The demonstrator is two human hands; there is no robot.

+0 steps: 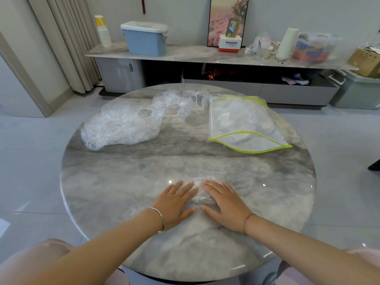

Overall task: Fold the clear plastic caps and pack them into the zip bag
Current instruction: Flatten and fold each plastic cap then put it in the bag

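While both palms press flat, fold step in hand: left hand [176,202] and right hand [224,203], fingers straight, slightly spread, flatten clear cap [200,192] at bench [102,192] 6 o'clock. Unfolded caps [125,124] 11 o'clock; zip bag [242,124] 1 o'clock, mouth gaping. Next: likely lift folded cap, carry to bag mouth.

I see one small clear cap [201,191] on the near middle of the counter [123,192], pressed flat under my left hand [174,204] and right hand [224,204], whose straight fingers [211,187] lie side by side on it. At the far left sits a loose heap of caps [123,124], crumpled and unfolded, with puckered elastic rims, trailing toward the far middle. Just beside its far end, on the right, the zip bag [244,124] lies flat: clear, edged in yellow-green, its mouth gaping toward me. Hazy clear plastic shows inside; I cannot tell how much.
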